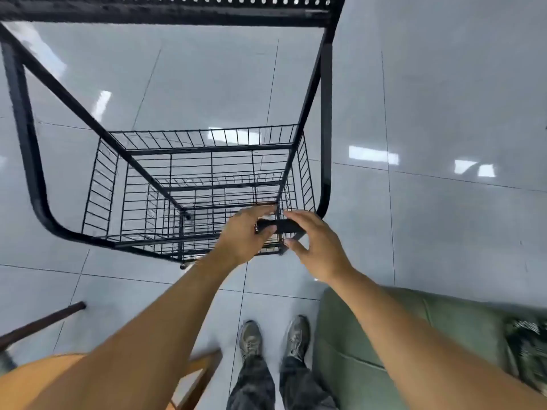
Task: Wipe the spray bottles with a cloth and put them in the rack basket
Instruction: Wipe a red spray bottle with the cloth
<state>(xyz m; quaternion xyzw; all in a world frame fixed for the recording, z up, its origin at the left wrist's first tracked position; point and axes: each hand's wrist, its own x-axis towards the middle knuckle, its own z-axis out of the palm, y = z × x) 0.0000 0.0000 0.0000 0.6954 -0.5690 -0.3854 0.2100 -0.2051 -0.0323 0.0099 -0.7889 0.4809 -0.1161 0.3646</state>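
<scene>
I look straight down into a black wire rack (29, 161) with stacked baskets; the upper basket (100, 179) holds nothing I can see. At its near right corner my left hand (241, 236) grips the black spray head (285, 225) of a spray bottle. A bit of the bottle's labelled body (270, 243) shows below my fingers, inside the basket corner. My right hand (315, 242) hovers at the right end of the spray head, fingers and thumb spread around it; whether it touches is unclear. No cloth is in view.
A green sofa (414, 329) stands at the lower right, a patterned item (529, 347) lying on it. A wooden stool (195, 377) and a dark rod (44, 319) are at the lower left. My shoes (251, 338) stand on glossy grey floor tiles (444, 99).
</scene>
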